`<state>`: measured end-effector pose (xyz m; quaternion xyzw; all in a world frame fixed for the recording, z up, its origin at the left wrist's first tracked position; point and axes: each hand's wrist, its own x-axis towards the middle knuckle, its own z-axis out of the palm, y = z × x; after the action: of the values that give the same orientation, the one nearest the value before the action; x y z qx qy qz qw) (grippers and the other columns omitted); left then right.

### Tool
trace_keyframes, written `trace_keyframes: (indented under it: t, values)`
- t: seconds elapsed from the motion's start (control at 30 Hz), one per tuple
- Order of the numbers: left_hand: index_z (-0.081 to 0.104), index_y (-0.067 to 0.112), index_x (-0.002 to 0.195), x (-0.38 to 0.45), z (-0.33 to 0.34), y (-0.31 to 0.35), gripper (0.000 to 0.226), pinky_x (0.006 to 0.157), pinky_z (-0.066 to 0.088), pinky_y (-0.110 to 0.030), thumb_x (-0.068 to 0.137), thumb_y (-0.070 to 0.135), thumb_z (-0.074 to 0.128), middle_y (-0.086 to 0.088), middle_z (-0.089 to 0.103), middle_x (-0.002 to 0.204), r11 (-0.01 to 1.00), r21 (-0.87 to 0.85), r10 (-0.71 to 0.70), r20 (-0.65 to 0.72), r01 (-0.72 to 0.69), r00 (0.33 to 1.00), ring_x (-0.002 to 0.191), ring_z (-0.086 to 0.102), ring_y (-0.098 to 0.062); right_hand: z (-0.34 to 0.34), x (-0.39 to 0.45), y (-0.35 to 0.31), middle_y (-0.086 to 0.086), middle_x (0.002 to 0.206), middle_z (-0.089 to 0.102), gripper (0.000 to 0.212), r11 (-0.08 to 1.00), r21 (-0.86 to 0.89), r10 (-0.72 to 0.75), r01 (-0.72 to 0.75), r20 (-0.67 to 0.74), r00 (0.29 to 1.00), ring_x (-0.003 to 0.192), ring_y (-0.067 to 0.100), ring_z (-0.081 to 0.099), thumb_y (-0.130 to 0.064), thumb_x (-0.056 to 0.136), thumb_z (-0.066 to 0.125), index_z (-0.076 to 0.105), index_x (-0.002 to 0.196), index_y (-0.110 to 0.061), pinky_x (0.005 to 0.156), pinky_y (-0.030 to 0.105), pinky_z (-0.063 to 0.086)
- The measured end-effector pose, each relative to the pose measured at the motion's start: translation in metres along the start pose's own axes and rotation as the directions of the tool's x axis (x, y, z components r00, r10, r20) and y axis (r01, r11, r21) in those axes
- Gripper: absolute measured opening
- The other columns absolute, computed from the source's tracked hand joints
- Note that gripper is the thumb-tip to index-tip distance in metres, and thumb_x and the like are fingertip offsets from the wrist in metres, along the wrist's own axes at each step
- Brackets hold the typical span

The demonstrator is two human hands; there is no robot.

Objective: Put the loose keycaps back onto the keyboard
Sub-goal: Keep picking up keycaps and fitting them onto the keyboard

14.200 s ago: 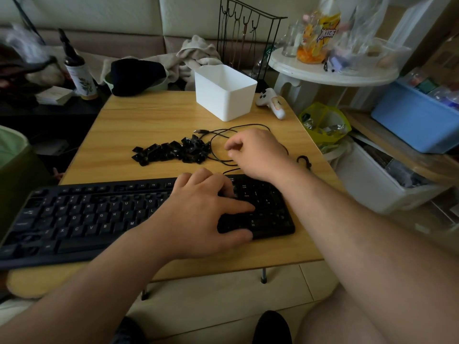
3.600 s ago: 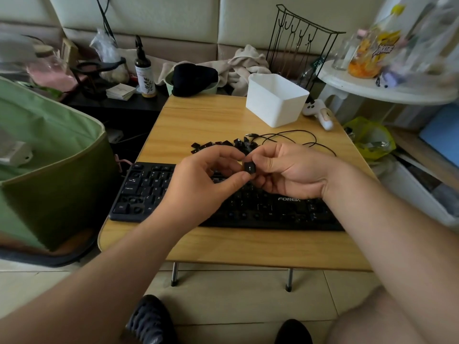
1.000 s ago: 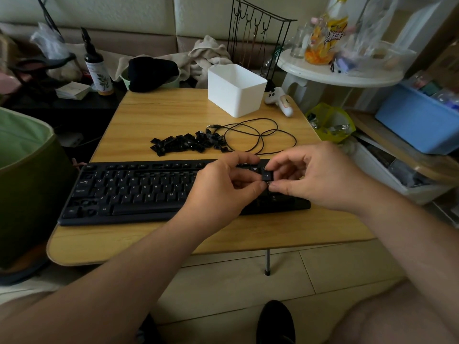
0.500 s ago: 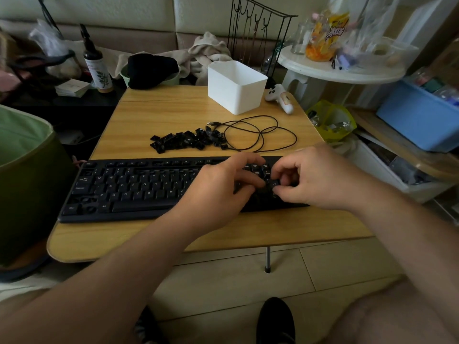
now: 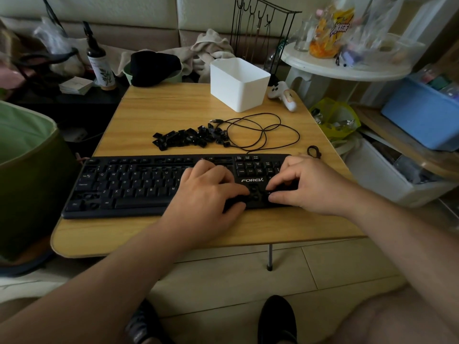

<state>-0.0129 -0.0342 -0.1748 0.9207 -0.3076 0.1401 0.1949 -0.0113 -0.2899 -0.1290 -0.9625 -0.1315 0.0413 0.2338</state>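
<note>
Both hands down on the keyboard [image 5: 139,184]: left hand [image 5: 208,192] fingers lie relaxed, flat; right hand [image 5: 305,187] fingers curl at the arrow-key area, can't tell if pinching. Loose keycaps [image 5: 188,137] pile sits beyond the fingers on the table [image 5: 159,108].

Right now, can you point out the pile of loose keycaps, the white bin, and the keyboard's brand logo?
pile of loose keycaps [image 5: 190,139], head view, middle of the black heap.
white bin [image 5: 237,91], head view, front wall.
FOREV logo [image 5: 252,180], head view, centre of the white lettering on the keyboard.

Hands hide keyboard [image 5: 139,184] arrow-key sockets.
</note>
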Motion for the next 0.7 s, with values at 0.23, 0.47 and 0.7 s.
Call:
trace_keyframes:
  t: [0.23, 0.47, 0.7]
  values:
    - [0.072, 0.043, 0.121, -0.002, 0.005, 0.002, 0.036, 0.093, 0.039, -0.043, 0.093, 0.054, 0.052, 0.016, 0.063, 0.112, 0.999, 0.031, 0.025, -0.009, -0.025, 1.0, 0.116, 0.047, -0.02, 0.009, 0.005, 0.001, -0.014, 0.09, 0.059, 0.015, 0.999, -0.035, -0.004, 0.002, -0.055, 0.998, 0.097, 0.01, 0.048, -0.053, 0.079, 0.081, 0.076, 0.093, -0.05, 0.085, 0.037, 0.042]
    - [0.073, 0.042, 0.12, 0.002, 0.004, -0.002, 0.036, 0.093, 0.038, -0.041, 0.094, 0.055, 0.052, 0.02, 0.067, 0.115, 0.999, 0.037, -0.016, -0.03, 0.017, 0.999, 0.116, 0.048, -0.018, 0.007, 0.013, -0.007, -0.02, 0.098, 0.063, 0.016, 0.998, -0.06, -0.038, 0.034, -0.058, 0.998, 0.105, 0.01, 0.046, -0.044, 0.086, 0.079, 0.075, 0.102, -0.043, 0.093, 0.039, 0.043]
    - [0.072, 0.043, 0.122, 0.005, 0.005, -0.004, 0.038, 0.092, 0.036, -0.04, 0.094, 0.056, 0.05, 0.021, 0.067, 0.116, 0.998, 0.056, -0.019, -0.022, 0.021, 1.0, 0.116, 0.047, -0.017, 0.01, 0.028, -0.015, -0.019, 0.097, 0.064, 0.017, 0.983, -0.158, -0.096, 0.09, -0.034, 0.995, 0.104, 0.012, 0.044, -0.05, 0.089, 0.072, 0.074, 0.104, -0.043, 0.092, 0.049, 0.047]
